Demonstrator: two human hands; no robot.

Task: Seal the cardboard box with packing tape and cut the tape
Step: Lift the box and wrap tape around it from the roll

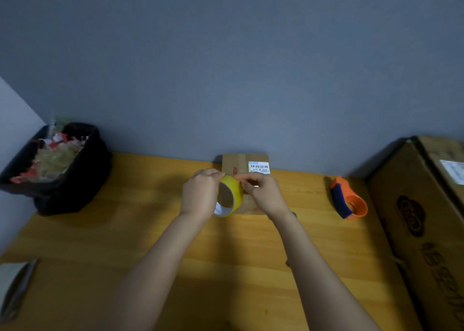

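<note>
A small brown cardboard box (236,163) with a white barcode label lies on the wooden table (125,230) against the wall. Just in front of it, above the table, my left hand (199,196) grips a yellowish roll of packing tape (234,190) by its rim. My right hand (263,192) pinches at the top of the roll, where the tape's loose end seems to be; the end itself is too small to make out. My hands hide the near part of the box.
An orange and blue tape cutter (347,200) lies on the table to the right. A large cardboard box (421,217) stands at the far right. A black bin (54,170) full of scraps sits at the back left. A grey object (12,285) lies at the near left edge.
</note>
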